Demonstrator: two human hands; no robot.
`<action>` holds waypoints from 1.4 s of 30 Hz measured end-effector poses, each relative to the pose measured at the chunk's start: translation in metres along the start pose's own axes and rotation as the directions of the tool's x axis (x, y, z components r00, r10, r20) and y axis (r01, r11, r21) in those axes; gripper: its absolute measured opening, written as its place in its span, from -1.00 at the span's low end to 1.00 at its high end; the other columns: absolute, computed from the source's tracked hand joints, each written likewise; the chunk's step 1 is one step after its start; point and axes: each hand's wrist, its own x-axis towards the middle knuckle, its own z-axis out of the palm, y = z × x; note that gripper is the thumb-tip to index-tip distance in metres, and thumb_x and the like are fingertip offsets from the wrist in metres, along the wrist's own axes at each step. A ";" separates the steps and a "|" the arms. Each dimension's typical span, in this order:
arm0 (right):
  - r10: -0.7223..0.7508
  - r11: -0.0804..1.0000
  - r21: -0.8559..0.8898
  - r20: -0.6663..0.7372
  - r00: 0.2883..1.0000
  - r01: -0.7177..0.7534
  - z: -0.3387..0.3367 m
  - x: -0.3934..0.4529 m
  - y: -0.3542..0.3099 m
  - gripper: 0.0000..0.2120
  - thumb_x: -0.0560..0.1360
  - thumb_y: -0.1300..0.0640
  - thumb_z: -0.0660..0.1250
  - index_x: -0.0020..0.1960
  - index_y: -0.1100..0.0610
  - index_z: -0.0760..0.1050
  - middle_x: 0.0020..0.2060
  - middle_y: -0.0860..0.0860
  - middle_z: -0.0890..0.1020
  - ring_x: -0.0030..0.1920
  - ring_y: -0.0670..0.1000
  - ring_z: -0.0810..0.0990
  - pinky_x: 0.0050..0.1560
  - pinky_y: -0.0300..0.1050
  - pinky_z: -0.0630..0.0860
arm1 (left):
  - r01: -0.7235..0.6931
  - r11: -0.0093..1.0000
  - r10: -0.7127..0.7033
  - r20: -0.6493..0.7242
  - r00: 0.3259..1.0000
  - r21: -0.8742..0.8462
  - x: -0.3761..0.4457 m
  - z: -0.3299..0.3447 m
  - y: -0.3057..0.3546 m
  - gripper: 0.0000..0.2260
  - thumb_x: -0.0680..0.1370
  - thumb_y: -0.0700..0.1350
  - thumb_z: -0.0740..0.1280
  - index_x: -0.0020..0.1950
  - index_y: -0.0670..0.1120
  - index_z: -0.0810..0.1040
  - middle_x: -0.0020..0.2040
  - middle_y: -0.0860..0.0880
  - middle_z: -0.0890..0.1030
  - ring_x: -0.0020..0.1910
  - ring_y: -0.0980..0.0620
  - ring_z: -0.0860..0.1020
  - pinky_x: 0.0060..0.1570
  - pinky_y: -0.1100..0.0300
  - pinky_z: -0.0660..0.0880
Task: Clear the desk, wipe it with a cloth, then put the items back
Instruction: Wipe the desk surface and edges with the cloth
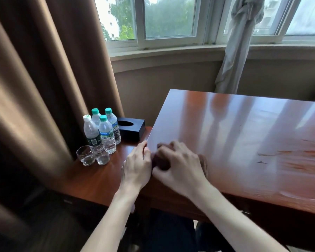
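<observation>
The right hand (178, 164) bunches a dark brown cloth (162, 163) under curled fingers at the desk (244, 135) top's near-left corner. The left hand (137, 167) rests at that edge, fingers loosely bent, their grip unclear. Good wiping likely needs flat pressure and overlapping strokes across the wood.

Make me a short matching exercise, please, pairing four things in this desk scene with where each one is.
Things:
1. cloth
2. tissue box
3. glasses
4. brown curtain

Places:
a. hanging behind the bottles
b. under the right hand at the desk corner
c. in front of the bottles, on the lower side table
d. right of the bottles, beside the desk edge

Pairs: 1-b, 2-d, 3-c, 4-a
</observation>
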 end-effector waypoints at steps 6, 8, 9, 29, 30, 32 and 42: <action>0.198 0.980 -0.044 0.048 0.979 -0.196 0.001 0.069 0.036 -0.70 0.42 -0.21 0.37 0.02 -0.05 0.57 -0.07 -0.01 0.50 0.00 0.15 0.59 -0.12 -0.04 0.38 | 0.030 1.000 -0.030 0.005 1.000 -0.006 -0.002 -0.002 0.002 -0.51 0.57 0.13 -0.02 0.47 0.17 0.40 0.42 -0.01 0.52 0.36 -0.14 0.47 0.35 -0.04 0.38; 0.181 0.978 -0.101 -0.002 0.984 -0.180 0.007 0.059 0.029 -0.69 0.42 -0.22 0.35 0.01 -0.03 0.55 -0.06 0.01 0.50 -0.01 0.15 0.57 -0.17 -0.07 0.37 | 0.030 1.000 -0.030 -0.006 1.000 0.007 -0.002 -0.003 0.004 -0.51 0.56 0.13 -0.02 0.46 0.19 0.40 0.40 -0.02 0.53 0.34 -0.15 0.48 0.33 -0.06 0.40; 0.099 0.989 -0.105 -0.017 0.995 -0.101 0.003 0.039 0.018 -0.69 0.41 -0.22 0.33 0.02 -0.04 0.55 -0.07 -0.01 0.50 -0.04 0.12 0.56 -0.20 -0.08 0.40 | 0.026 1.000 -0.026 -0.011 1.000 0.007 -0.002 -0.003 0.005 -0.52 0.57 0.13 -0.01 0.46 0.20 0.40 0.40 -0.02 0.53 0.33 -0.16 0.49 0.32 -0.06 0.41; 0.266 0.953 -0.141 -0.039 0.963 -0.269 -0.014 0.053 0.068 -0.70 0.41 -0.20 0.37 0.03 -0.04 0.55 -0.04 0.03 0.51 0.00 0.19 0.59 -0.15 -0.03 0.39 | 0.000 0.998 -0.002 0.037 0.999 0.062 -0.001 -0.001 0.002 -0.56 0.66 0.07 0.02 0.54 0.13 0.30 0.44 -0.05 0.49 0.36 -0.20 0.47 0.35 -0.10 0.40; 0.176 0.970 -0.163 -0.047 0.983 -0.181 -0.012 0.040 0.057 -0.69 0.40 -0.21 0.36 0.05 -0.05 0.55 -0.03 0.02 0.52 0.00 0.15 0.58 -0.17 -0.05 0.39 | 0.001 0.998 -0.003 0.032 0.999 0.062 0.000 0.000 0.003 -0.57 0.66 0.06 0.02 0.54 0.14 0.31 0.42 -0.06 0.51 0.35 -0.21 0.48 0.33 -0.10 0.40; 0.026 0.999 -0.041 0.029 0.999 -0.025 -0.012 0.005 0.038 -0.68 0.39 -0.23 0.34 0.08 -0.12 0.57 -0.01 -0.06 0.56 0.00 0.05 0.58 -0.17 -0.08 0.48 | -0.012 0.998 0.011 0.014 1.000 0.067 0.000 0.002 0.003 -0.59 0.67 0.05 0.05 0.53 0.13 0.32 0.41 -0.07 0.52 0.33 -0.22 0.49 0.31 -0.09 0.40; -0.026 1.000 0.012 0.042 0.999 0.025 -0.004 0.006 0.021 -0.70 0.40 -0.20 0.36 0.07 -0.11 0.59 -0.08 -0.05 0.55 -0.09 0.04 0.57 -0.22 -0.10 0.48 | -0.001 0.997 -0.001 0.030 1.000 0.076 0.002 0.000 0.002 -0.59 0.66 0.07 0.05 0.52 0.16 0.32 0.43 -0.07 0.50 0.34 -0.25 0.48 0.30 -0.08 0.41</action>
